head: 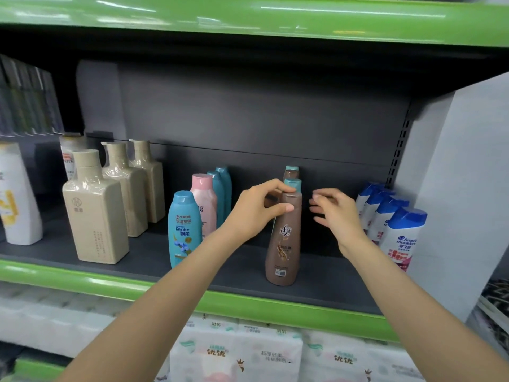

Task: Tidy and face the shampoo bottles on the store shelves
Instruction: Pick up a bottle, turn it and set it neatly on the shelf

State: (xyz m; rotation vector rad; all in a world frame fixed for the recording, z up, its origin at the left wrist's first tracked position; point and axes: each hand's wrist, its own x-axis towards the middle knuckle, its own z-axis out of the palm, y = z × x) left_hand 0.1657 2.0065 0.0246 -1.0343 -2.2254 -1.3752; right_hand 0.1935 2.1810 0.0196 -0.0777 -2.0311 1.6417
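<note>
We see a brown shampoo bottle [283, 244] standing upright at the shelf [325, 274] front, label facing us. Our left hand [257, 209] pinches its cap from nine o'clock; our right hand [334, 213] hovers at three o'clock, fingers relaxed, holding nothing.

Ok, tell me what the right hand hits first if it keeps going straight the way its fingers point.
Probably the brown bottle that the left hand grips at the cap: the right hand is open, fingers pointing left at its neck. Depth is unclear.
</note>
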